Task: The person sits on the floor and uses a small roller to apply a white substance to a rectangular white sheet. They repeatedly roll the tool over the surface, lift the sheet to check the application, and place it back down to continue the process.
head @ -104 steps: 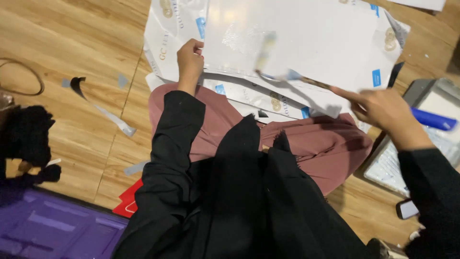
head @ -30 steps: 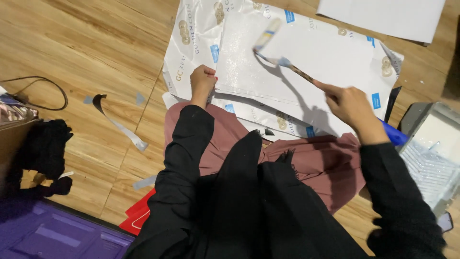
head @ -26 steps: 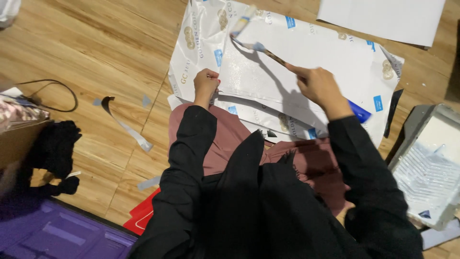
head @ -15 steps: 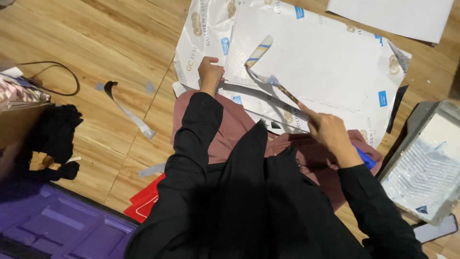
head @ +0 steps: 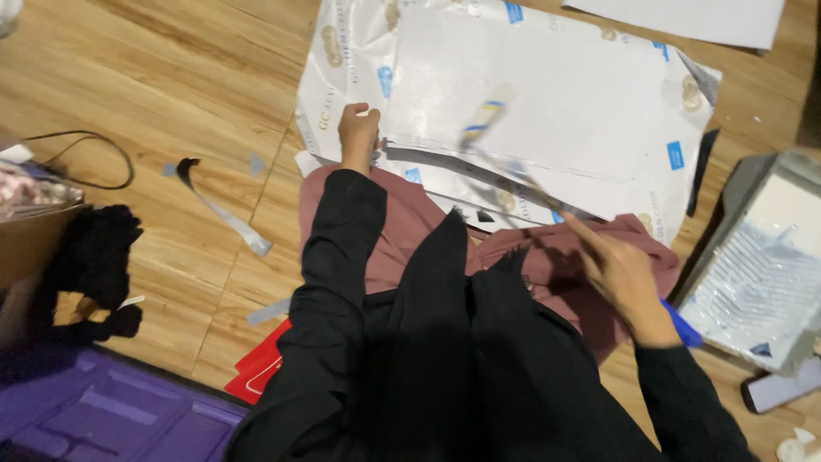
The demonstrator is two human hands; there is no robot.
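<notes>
Since the frame half a second back, the right hand (head: 629, 282) has drawn toward the body and to the right, so the paintbrush (head: 505, 158) now reaches farther out over the white board (head: 564, 94), its bristle end blurred by motion.

Nearest the camera, black sleeves and a black garment cover the lap, with a dusty pink skirt (head: 402, 231) spread over the wooden floor (head: 137, 77). The right hand sits above the skirt's right edge, fingers closed around the thin brush handle, index finger laid along it. Just right of that hand lies a paint tray (head: 761, 274) with white paint, a blue handle (head: 680, 323) showing at its near-left corner.

The left hand (head: 357, 137) rests at the board's near-left corner, fingers curled over the edge and pinching it, thumb spread outward. The board lies on glossy printed sheets (head: 342, 68) that stick out along its left and right edges.

Farther left on the floor are a torn strip of tape (head: 224, 210), a black cable (head: 85, 154) and a black cloth bundle (head: 98, 257). A purple mat (head: 103, 411) and a red item (head: 261, 372) lie at the near-left.
</notes>
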